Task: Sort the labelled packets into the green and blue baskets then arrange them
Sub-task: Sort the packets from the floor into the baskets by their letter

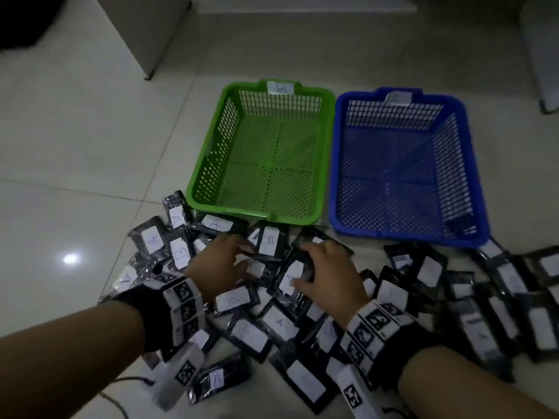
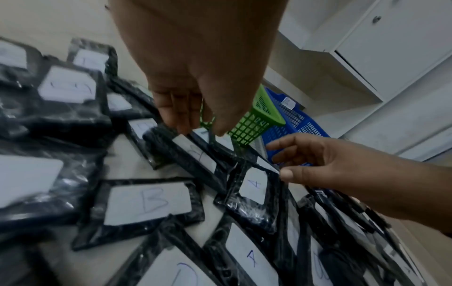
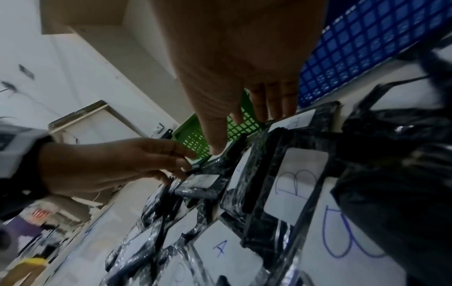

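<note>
Packets [image 1: 269, 325] in black wrap, dozens overlapping, too many to count, spread across the lower frame, white stickers inked A or B. Two baskets above: green basket [image 1: 211, 152] tagged B, blue basket [image 1: 335, 164] tagged A. Left hand [image 1: 216, 269] reaches down, fingers loose; right hand [image 1: 329, 275] curls onto an A packet [image 1: 292, 275] at centre.

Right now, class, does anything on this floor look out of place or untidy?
Yes. The labelled packets lie in a loose, overlapping heap at all angles, some hiding others' labels. Both the green basket and blue basket hold no sorted packets. One dark packet lies against the blue basket's near right corner; inside or outside is unclear.
</note>
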`<state>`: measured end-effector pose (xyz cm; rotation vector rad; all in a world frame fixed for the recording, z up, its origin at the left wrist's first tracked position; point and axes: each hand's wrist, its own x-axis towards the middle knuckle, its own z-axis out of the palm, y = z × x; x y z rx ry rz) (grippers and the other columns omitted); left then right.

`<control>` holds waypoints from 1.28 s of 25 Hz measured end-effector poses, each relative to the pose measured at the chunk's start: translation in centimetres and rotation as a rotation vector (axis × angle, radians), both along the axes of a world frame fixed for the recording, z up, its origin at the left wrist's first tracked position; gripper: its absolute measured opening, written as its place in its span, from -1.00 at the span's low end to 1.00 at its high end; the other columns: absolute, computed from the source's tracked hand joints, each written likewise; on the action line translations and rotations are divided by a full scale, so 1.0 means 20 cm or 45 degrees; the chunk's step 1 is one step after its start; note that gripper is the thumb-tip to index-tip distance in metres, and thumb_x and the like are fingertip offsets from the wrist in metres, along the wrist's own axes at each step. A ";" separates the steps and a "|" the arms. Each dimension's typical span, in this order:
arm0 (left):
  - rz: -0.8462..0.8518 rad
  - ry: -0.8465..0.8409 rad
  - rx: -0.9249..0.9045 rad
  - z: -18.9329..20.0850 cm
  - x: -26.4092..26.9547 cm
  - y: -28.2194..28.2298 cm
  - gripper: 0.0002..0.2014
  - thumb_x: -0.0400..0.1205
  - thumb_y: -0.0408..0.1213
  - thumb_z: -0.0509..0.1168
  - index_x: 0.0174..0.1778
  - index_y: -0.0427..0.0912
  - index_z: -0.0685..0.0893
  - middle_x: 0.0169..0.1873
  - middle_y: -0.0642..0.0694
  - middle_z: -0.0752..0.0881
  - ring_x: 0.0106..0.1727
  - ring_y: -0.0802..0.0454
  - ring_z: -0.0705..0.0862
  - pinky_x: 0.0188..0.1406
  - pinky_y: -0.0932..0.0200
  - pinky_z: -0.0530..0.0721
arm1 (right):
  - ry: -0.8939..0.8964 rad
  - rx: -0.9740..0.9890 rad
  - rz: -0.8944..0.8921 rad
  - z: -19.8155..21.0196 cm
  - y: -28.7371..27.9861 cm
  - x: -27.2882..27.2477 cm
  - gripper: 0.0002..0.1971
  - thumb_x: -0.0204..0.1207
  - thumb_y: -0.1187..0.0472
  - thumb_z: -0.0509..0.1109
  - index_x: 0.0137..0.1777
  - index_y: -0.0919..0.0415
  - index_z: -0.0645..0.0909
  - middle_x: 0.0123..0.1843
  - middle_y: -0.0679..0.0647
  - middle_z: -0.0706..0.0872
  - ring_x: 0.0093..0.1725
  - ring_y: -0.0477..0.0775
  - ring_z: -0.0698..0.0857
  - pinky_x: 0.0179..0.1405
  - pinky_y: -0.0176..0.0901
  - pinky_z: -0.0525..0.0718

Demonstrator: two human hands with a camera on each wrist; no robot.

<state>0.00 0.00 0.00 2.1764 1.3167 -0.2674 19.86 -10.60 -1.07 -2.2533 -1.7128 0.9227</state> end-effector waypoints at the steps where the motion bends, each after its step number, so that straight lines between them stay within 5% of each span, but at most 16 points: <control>1: 0.100 -0.075 0.022 -0.06 0.02 0.00 -0.57 0.56 -0.05 0.35 0.32 -0.09 0.52 0.18 -0.09 0.58 0.18 -0.05 0.62 0.18 0.05 0.63 | -0.078 -0.003 0.030 -0.02 0.01 -0.01 -0.22 0.32 -0.27 0.46 0.50 -0.06 0.30 0.36 0.06 0.46 0.41 0.16 0.41 0.40 0.04 0.45; 4: 0.268 -0.100 0.054 -0.13 0.13 -0.02 -0.37 0.48 0.12 0.40 0.37 -0.16 0.44 0.16 -0.14 0.60 0.17 -0.09 0.62 0.13 0.03 0.63 | -0.280 -0.048 0.123 -0.06 0.03 -0.04 -0.06 0.17 -0.36 0.50 0.51 -0.06 0.23 0.34 0.12 0.47 0.37 0.21 0.42 0.34 0.08 0.44; 9: 0.414 -0.094 -0.068 -0.17 0.19 0.00 -0.29 0.41 0.05 0.49 0.39 -0.17 0.39 0.11 -0.13 0.72 0.12 -0.10 0.69 -0.06 0.14 0.60 | -0.256 -0.162 0.064 -0.08 0.08 -0.05 0.02 0.13 -0.28 0.58 0.55 0.01 0.21 0.43 0.16 0.41 0.44 0.24 0.35 0.43 0.09 0.37; 12: 0.391 -0.132 -0.113 -0.09 0.16 0.01 -0.60 0.48 -0.05 0.45 0.18 -0.10 0.58 -0.04 -0.05 0.71 -0.05 -0.01 0.66 -0.04 0.15 0.62 | 0.020 -0.238 -0.136 -0.08 0.10 -0.02 -0.18 0.26 -0.19 0.57 0.48 0.06 0.39 0.42 0.16 0.43 0.40 0.17 0.46 0.35 -0.09 0.47; 16: 0.097 -0.264 -0.023 0.08 0.07 0.00 -0.87 0.54 -0.16 0.40 -0.10 0.01 0.57 -0.24 0.09 0.64 -0.27 0.16 0.57 -0.32 0.29 0.50 | 0.397 -0.220 -0.201 -0.04 0.12 0.05 -0.50 0.44 -0.01 0.50 0.33 0.19 0.57 0.31 0.09 0.63 0.25 0.08 0.62 0.04 -0.26 0.46; 21: 0.206 -0.697 0.240 0.23 0.13 0.05 -0.77 0.62 -0.27 0.28 0.19 0.00 0.64 -0.05 0.10 0.67 -0.08 0.15 0.64 -0.08 0.23 0.62 | 0.559 -0.026 -0.262 0.15 0.21 0.18 -0.70 0.55 0.08 0.40 0.23 0.17 0.61 0.12 0.05 0.69 0.12 0.06 0.66 0.10 -0.09 0.63; 24: 0.325 -0.828 0.272 0.26 0.27 0.18 -0.66 0.68 -0.29 0.18 0.37 0.00 0.57 0.15 0.01 0.67 0.13 0.06 0.63 0.17 0.14 0.60 | 0.832 0.136 -0.582 0.25 0.30 0.31 -0.80 0.60 0.16 0.35 0.15 0.22 0.62 0.08 0.17 0.73 -0.02 0.14 0.69 -0.27 -0.08 0.68; 27: 0.279 -0.652 0.311 0.22 0.41 0.32 -0.60 0.71 -0.31 0.12 0.49 -0.07 0.48 0.27 -0.16 0.61 0.28 -0.12 0.57 0.32 0.03 0.53 | 0.935 0.332 -0.907 0.28 0.35 0.47 -0.85 0.63 0.20 0.31 0.12 0.23 0.59 0.14 0.24 0.73 0.04 0.22 0.70 -0.45 -0.13 0.60; 32: 0.068 -0.182 0.320 0.08 0.51 0.41 -0.61 0.69 -0.36 0.13 0.44 -0.04 0.53 0.25 -0.25 0.56 0.23 -0.25 0.59 0.20 0.04 0.53 | 0.794 0.554 -1.273 0.20 0.35 0.68 -0.79 0.62 0.21 0.30 0.20 0.26 0.54 0.10 0.19 0.71 -0.02 0.21 0.71 -0.44 -0.07 0.66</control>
